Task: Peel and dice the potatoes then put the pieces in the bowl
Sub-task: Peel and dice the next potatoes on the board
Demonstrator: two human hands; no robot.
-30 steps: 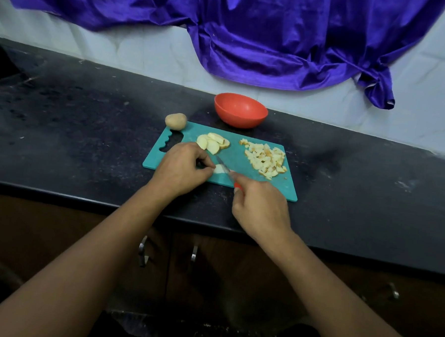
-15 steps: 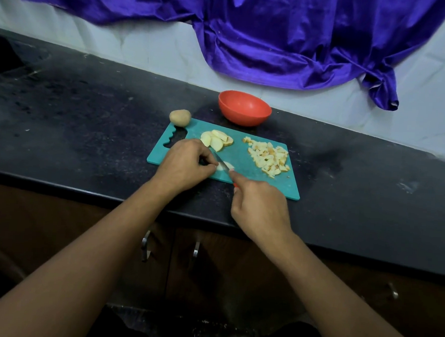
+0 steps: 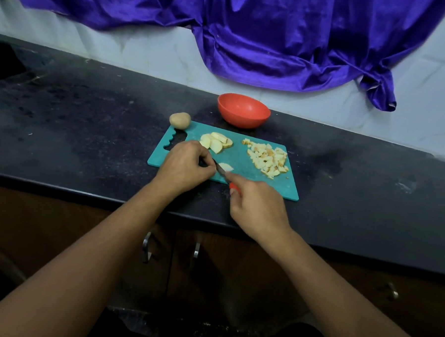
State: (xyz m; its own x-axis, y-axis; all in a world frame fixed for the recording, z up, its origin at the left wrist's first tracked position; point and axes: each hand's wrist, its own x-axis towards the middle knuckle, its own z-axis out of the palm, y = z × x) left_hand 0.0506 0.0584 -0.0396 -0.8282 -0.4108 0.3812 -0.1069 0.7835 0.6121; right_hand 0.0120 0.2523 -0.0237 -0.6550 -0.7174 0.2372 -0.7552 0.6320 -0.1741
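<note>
- Potato piece point(image 3: 226, 166): a pale slice lying flat on the near half of the cutting board point(image 3: 279, 189), between the two hands; its long axis runs roughly left to right
- Blade of the knife point(image 3: 222, 174): points away from the person and leftward, crossing the left end of the potato piece at a slant, so that most of the piece shows on the blade's right side
- Grip of the right hand point(image 3: 259, 209): closed round the knife's red handle, forefinger laid forward toward the blade; this hand stands to the near right of the piece, at the board's near edge
- Grip of the left hand point(image 3: 184, 166): fingers curled, tips down just left of the blade, nearer to the piece than the right hand is; whether they pin part of the piece cannot be told, since the hand hides the contact
- Governing relation (a judgement): the next cut likely needs the blade brought down across the piece's long axis, left fingertips clear of the edge
- Remaining stock: potato slices point(image 3: 215, 143) farther back on the board; diced potato point(image 3: 268, 158) heaped at its right; a whole potato point(image 3: 180, 120) at its far left corner
- Destination: the bowl point(image 3: 242, 112) on the tabletop point(image 3: 89, 125) beyond the board's far edge, with no pieces showing in it; transfer appears not yet begun
</note>
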